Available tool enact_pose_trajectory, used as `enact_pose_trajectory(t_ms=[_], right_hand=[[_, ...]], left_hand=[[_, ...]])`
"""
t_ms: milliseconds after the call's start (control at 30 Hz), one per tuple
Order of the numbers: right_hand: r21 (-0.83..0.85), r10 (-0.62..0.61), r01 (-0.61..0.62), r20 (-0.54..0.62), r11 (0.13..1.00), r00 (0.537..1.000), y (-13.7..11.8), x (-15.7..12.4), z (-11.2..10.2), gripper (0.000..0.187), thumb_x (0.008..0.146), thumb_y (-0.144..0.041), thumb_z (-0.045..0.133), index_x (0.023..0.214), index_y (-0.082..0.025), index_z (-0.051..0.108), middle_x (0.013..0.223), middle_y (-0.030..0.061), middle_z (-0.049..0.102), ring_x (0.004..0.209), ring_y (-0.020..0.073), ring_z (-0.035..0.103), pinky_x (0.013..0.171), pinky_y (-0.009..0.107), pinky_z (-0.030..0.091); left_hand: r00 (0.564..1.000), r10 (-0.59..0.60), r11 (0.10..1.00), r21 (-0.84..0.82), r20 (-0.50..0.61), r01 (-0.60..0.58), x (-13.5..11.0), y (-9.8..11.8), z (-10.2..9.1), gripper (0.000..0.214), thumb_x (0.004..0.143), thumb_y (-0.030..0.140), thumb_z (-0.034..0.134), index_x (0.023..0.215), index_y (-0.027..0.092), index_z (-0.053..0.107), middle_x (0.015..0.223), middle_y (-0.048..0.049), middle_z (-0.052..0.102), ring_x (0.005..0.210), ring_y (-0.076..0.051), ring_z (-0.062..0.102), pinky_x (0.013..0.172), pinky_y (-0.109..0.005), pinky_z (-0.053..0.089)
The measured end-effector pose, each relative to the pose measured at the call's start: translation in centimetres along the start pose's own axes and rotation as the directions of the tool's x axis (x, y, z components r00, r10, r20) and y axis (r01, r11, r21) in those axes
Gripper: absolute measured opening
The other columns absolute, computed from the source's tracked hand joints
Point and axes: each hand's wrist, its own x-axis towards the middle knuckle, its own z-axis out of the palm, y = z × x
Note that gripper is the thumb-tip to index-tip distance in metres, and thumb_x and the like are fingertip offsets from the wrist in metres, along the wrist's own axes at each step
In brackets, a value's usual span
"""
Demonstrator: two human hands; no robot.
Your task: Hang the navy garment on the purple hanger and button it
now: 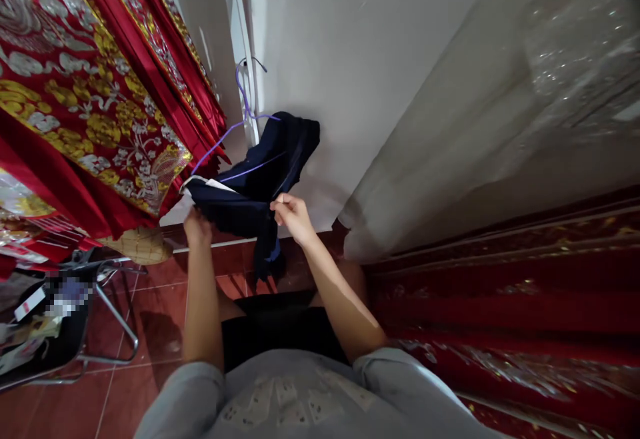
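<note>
A dark navy garment [235,216] hangs on a purple wire hanger [220,140] in front of the wall. Its opening faces me, with a white strip showing along the left edge; I cannot tell exactly what kind of garment it is. My left hand [198,227] is closed on the garment's left edge, its fingertips partly hidden by the cloth. At the right end of the front edge, my right hand [293,214] pinches the fabric between thumb and fingers. The front edge is drawn fairly straight between both hands.
Red cloths with gold and silver embroidery [105,92] hang close on the left. White pipes [245,32] run up the wall. A black folding chair [83,339] holding small items stands lower left. Plastic-covered sheeting [475,106] and red embroidered fabric [525,299] line the right.
</note>
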Motion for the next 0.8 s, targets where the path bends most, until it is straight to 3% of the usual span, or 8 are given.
enact_pose_trajectory(t_ms=[100, 167, 333, 433, 567, 667, 733, 800], right_hand=[[0.029, 0.045, -0.043, -0.085, 0.999, 0.995, 1.5, -1.2, -0.8, 0.030, 0.082, -0.049, 0.065, 0.073, -0.022, 0.055, 0.048, -0.0075, 0.042, 0.044, 0.0096, 0.038, 0.050, 0.025, 0.031], [-0.036, 0.054, -0.060, -0.143, 0.998, 0.988, 3.2, -1.9, -1.8, 0.033, 0.083, -0.054, 0.066, 0.080, -0.021, 0.061, 0.052, -0.0061, 0.046, 0.048, 0.0110, 0.042, 0.051, 0.026, 0.033], [-0.347, 0.108, -0.125, -0.068, 0.930, 0.992, 5.3, -3.3, -3.1, 0.039, 0.074, -0.041, 0.075, 0.106, -0.019, 0.074, 0.089, 0.0052, 0.072, 0.081, 0.0191, 0.064, 0.078, 0.033, 0.050], [-0.321, 0.075, -0.044, 0.083, 0.946, 0.994, 3.2, -3.6, -1.8, 0.059, 0.067, -0.035, 0.083, 0.121, -0.019, 0.069, 0.117, 0.0094, 0.072, 0.103, 0.0235, 0.066, 0.093, 0.037, 0.050], [-0.138, 0.006, 0.026, 0.229, 0.990, 0.973, -0.9, -3.3, 0.0, 0.027, 0.084, -0.038, 0.065, 0.102, -0.018, 0.070, 0.096, 0.0039, 0.072, 0.090, 0.0199, 0.065, 0.085, 0.033, 0.051], [-0.129, 0.060, -0.018, 0.325, 0.991, 0.944, -3.5, -2.2, -0.2, 0.019, 0.083, -0.035, 0.059, 0.078, -0.018, 0.064, 0.069, -0.0013, 0.060, 0.064, 0.0135, 0.054, 0.063, 0.027, 0.044], [-0.180, -0.006, 0.086, 0.405, 0.980, 0.914, -5.1, -0.9, -0.7, 0.018, 0.081, -0.033, 0.060, 0.071, -0.018, 0.062, 0.064, -0.0025, 0.056, 0.060, 0.0121, 0.051, 0.060, 0.026, 0.041], [-0.214, -0.160, 0.275, 0.438, 0.937, 0.885, -6.4, 1.0, -1.3, 0.012, 0.077, -0.027, 0.061, 0.069, -0.019, 0.064, 0.066, -0.0019, 0.060, 0.065, 0.0136, 0.056, 0.065, 0.027, 0.045]], left_hand=[[0.982, -0.179, 0.972, -0.166, -0.066, 0.166, -5.9, -0.8, 3.1, 0.036, 0.100, 0.038, 0.063, 0.130, 0.017, 0.062, 0.131, -0.0115, 0.064, 0.112, -0.023, 0.066, 0.095, -0.044, 0.059], [0.957, -0.277, 0.932, -0.266, -0.088, 0.246, -8.1, -0.3, 4.4, 0.035, 0.106, 0.047, 0.048, 0.107, 0.018, 0.067, 0.102, -0.0072, 0.072, 0.088, -0.017, 0.069, 0.079, -0.035, 0.059], [0.909, -0.417, 0.800, -0.483, -0.022, 0.356, -6.7, 4.5, 6.2, 0.043, 0.094, 0.061, 0.061, 0.098, 0.019, 0.067, 0.095, -0.0085, 0.074, 0.089, -0.020, 0.072, 0.080, -0.035, 0.059], [0.888, -0.431, 0.668, -0.606, 0.159, 0.432, -4.7, 9.0, 7.6, 0.038, 0.087, 0.055, 0.073, 0.103, 0.020, 0.071, 0.103, -0.0080, 0.074, 0.097, -0.020, 0.072, 0.089, -0.034, 0.058], [0.952, -0.302, 0.854, -0.429, 0.052, 0.295, -3.4, 12.0, 8.2, 0.031, 0.090, 0.050, 0.072, 0.100, 0.021, 0.073, 0.108, -0.0075, 0.071, 0.105, -0.021, 0.069, 0.095, -0.032, 0.055], [0.976, -0.216, 0.940, -0.276, -0.028, 0.200, -3.5, 10.9, 7.1, 0.034, 0.093, 0.054, 0.066, 0.105, 0.023, 0.073, 0.130, -0.0093, 0.066, 0.129, -0.025, 0.058, 0.107, -0.034, 0.049], [0.963, -0.244, 0.931, -0.253, 0.112, 0.265, -4.4, 9.3, 6.0, 0.044, 0.097, 0.060, 0.057, 0.114, 0.023, 0.072, 0.129, -0.0106, 0.067, 0.132, -0.027, 0.057, 0.107, -0.036, 0.049], [0.877, -0.309, 0.906, -0.165, 0.368, 0.389, -5.8, 7.9, 4.9, 0.053, 0.098, 0.063, 0.051, 0.117, 0.018, 0.072, 0.114, -0.0112, 0.073, 0.119, -0.028, 0.064, 0.097, -0.036, 0.054]])
